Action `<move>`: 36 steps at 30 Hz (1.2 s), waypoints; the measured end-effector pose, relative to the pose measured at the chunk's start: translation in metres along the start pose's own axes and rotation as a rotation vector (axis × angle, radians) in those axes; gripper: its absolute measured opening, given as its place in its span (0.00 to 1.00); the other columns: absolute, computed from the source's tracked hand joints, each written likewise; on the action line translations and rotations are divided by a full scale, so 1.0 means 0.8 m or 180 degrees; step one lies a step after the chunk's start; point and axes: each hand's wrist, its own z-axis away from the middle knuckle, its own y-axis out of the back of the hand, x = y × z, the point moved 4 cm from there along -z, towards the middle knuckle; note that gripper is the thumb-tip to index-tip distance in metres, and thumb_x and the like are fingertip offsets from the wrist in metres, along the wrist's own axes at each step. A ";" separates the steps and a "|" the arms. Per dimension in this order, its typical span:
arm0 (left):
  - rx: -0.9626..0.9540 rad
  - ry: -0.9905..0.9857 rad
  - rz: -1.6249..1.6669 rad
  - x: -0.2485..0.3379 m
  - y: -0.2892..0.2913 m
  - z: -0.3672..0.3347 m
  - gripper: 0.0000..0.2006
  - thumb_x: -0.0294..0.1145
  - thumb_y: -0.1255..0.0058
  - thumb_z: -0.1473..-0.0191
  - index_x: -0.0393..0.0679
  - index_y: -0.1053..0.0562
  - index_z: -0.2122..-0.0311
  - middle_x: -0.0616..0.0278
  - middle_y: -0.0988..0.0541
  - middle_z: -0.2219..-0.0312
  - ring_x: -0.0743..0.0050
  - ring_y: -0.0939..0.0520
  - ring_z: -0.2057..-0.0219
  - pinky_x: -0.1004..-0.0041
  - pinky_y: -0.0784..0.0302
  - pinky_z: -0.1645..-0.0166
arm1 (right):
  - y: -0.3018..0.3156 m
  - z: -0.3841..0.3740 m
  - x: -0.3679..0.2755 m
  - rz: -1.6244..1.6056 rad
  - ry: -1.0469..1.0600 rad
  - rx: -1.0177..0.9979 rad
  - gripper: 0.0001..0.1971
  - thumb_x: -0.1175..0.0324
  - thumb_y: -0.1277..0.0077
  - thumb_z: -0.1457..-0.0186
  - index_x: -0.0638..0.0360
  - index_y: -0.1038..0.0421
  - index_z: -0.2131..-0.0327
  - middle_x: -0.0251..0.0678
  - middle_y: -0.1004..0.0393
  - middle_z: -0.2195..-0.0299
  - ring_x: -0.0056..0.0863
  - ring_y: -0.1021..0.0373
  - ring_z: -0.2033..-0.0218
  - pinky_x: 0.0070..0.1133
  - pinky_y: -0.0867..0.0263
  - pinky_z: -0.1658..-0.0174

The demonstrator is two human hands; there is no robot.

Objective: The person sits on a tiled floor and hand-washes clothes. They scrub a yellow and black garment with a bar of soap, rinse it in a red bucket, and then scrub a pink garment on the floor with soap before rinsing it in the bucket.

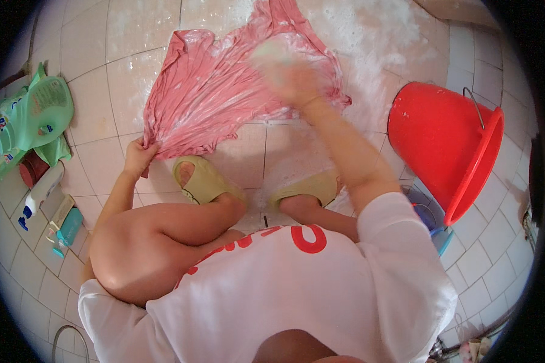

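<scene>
Head view, my note: left hand (pixel 138 156) pinched the soapy pink garment (pixel 224 91) taut on the tiled floor (pixel 103 115); blurred right hand (pixel 290 75) pressed on it, its grip unreadable.

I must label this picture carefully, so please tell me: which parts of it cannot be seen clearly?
- Right hand, head view: motion blur; what it presses on the pink cloth is unclear.
- Left hand: fingers curl under the cloth's corner, hidden.
- Red bucket: tipped away, inside hidden.
- Blue basin: mostly behind bucket and sleeve.
- Green bottle: bent by the rim.
</scene>
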 end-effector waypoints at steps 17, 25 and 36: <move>0.0606 -0.2485 -0.2185 0.069 -0.004 0.017 0.16 0.25 0.49 0.63 0.43 0.30 0.63 0.59 0.30 0.65 0.54 0.27 0.63 0.61 0.27 0.61 | 0.011 -0.092 0.012 -0.0560 0.0541 0.0505 0.23 0.49 0.56 0.47 0.36 0.33 0.48 0.41 0.30 0.54 0.40 0.31 0.57 0.36 0.34 0.53; 0.0481 -0.2156 -0.2379 0.081 -0.007 0.017 0.14 0.25 0.48 0.64 0.42 0.31 0.66 0.59 0.30 0.66 0.53 0.27 0.63 0.61 0.27 0.61 | 0.013 -0.072 -0.069 -0.0582 0.0285 0.1381 0.20 0.55 0.51 0.49 0.36 0.29 0.50 0.41 0.26 0.61 0.43 0.33 0.55 0.35 0.35 0.54; 0.0558 -0.2101 -0.2221 0.046 -0.006 0.021 0.16 0.23 0.48 0.65 0.42 0.31 0.65 0.58 0.28 0.65 0.53 0.26 0.63 0.61 0.27 0.60 | 0.066 -0.145 0.084 0.0097 -0.1035 0.0837 0.28 0.40 0.55 0.51 0.34 0.33 0.47 0.47 0.28 0.55 0.41 0.30 0.56 0.33 0.33 0.56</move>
